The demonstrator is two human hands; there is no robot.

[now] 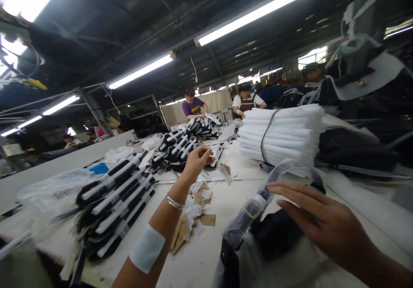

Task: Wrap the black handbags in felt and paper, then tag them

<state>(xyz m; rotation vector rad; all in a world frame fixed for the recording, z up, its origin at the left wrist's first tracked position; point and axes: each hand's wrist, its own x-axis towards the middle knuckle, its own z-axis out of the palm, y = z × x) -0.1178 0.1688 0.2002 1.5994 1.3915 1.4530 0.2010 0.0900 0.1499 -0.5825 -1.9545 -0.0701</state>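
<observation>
My left hand (197, 162) is raised over the far part of the table. Its fingers are pinched together, and whatever is between them is hidden or too small to name. My right hand (319, 212) has its fingers stretched out flat beside a black strap wrapped in clear plastic (248, 212). Its fingertips reach the looped end of the wrapping; contact is hard to judge. The strap seems to join a black bag (230, 262), partly under plastic and cut off by the lower edge. Beneath my left forearm lie brown and white paper tags (192, 212) in a loose heap.
Black items with white wrapped handles (118, 206) are stacked on the left, with more black-and-white pieces (179, 148) behind. A tied bundle of white rolls (280, 133) stands right of centre. Clear plastic (61, 189) lies far left. Two people (195, 105) work across the table.
</observation>
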